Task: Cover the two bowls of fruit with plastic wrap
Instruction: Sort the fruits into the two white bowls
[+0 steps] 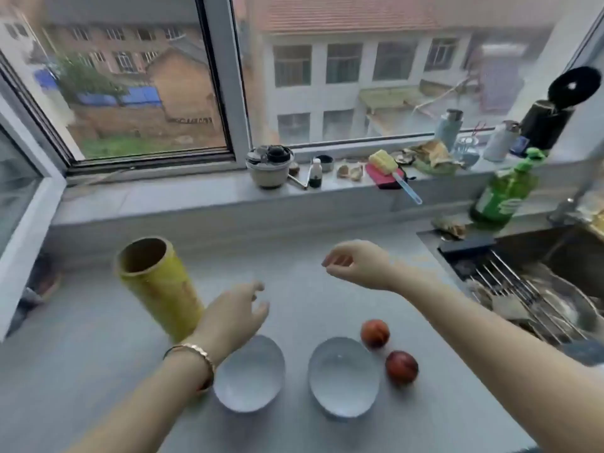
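Observation:
Two empty white bowls stand side by side near the front of the grey counter, the left bowl (250, 374) and the right bowl (343, 376). Two red fruits lie on the counter beside the right bowl, one (375, 333) behind the other (401, 367). A yellow roll of plastic wrap (157, 282) stands on end at the left, leaning a little and blurred. My left hand (235, 315) hovers between the roll and the left bowl with relaxed, spread fingers and holds nothing. My right hand (356, 264) hangs above the counter behind the bowls, fingers loosely curled and empty.
A sink with a metal rack (523, 289) and dishes lies at the right. A green bottle (503, 197) stands at its back corner. The windowsill holds a small lidded pot (269, 168), a yellow brush (392, 171) and other clutter.

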A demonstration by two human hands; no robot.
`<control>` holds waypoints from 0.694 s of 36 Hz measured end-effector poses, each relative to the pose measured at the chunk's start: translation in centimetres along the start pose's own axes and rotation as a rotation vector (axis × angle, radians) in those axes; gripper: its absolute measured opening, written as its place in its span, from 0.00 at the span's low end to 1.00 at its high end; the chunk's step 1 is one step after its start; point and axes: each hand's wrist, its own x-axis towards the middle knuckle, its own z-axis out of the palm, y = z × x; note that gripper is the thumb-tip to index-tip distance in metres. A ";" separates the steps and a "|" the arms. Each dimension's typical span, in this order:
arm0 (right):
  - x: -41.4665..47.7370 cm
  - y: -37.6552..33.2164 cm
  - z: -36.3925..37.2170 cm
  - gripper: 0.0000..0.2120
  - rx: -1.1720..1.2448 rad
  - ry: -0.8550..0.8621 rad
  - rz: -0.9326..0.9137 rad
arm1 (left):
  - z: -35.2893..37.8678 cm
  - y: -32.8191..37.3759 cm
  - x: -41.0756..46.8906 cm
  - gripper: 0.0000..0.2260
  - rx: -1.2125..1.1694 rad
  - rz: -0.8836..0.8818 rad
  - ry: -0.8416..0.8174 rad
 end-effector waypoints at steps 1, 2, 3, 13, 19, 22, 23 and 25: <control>-0.5 1.3 1.1 0.09 -0.041 -0.027 0.062 | 1.5 -0.1 -0.6 0.16 0.004 -0.027 -0.060; -0.9 2.6 1.9 0.09 -0.062 -0.028 0.114 | 3.0 -0.3 -0.9 0.16 -0.011 -0.034 -0.085; -1.4 4.4 3.2 0.10 -0.066 -0.041 0.169 | 4.6 -0.4 -1.6 0.17 -0.021 -0.047 -0.135; -4.1 14.8 9.0 0.20 -0.071 -0.057 0.510 | 12.7 0.8 -0.6 0.19 -0.061 -0.104 -0.330; -1.8 15.9 11.1 0.31 -0.034 -0.045 0.577 | 14.0 1.1 1.2 0.18 -0.091 -0.205 -0.430; -0.8 16.3 12.3 0.32 -0.050 -0.047 0.598 | 14.6 1.0 1.3 0.15 -0.186 -0.253 -0.467; -0.5 16.4 12.7 0.32 -0.044 -0.044 0.609 | 14.7 1.0 1.3 0.14 -0.214 -0.265 -0.476; -0.1 16.7 13.1 0.30 -0.009 -0.015 0.633 | 15.0 1.0 1.2 0.11 -0.267 -0.294 -0.477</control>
